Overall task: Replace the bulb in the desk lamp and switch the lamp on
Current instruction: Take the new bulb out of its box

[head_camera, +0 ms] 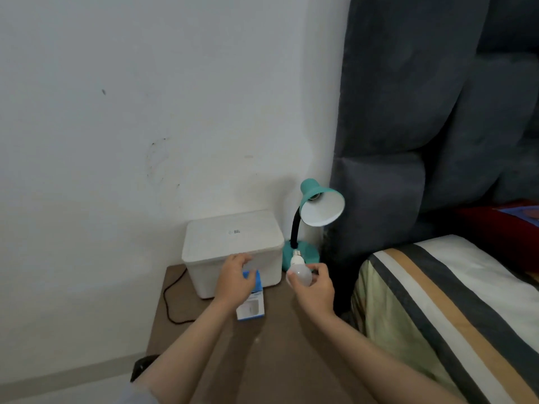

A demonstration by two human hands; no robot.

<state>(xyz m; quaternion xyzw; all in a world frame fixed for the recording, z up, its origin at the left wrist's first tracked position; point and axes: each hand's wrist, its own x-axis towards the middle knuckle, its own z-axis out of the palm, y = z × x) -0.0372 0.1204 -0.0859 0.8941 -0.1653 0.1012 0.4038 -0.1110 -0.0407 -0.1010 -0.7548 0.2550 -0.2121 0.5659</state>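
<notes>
Our right hand [313,290] had its grip clamped around the glass of the white bulb [299,274], screw base pointing far toward the teal desk lamp [316,209], while our left hand [233,277] had its grip closed on the top of the blue bulb box [251,304] standing on the worktop [262,360]. Both forearms reached forward from the near edge, palms down. We judged the task about half done: the shade's socket looked empty, so screwing in and switching on remained.

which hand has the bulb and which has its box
The right hand holds the white bulb; the left hand grips the blue bulb box.
</notes>
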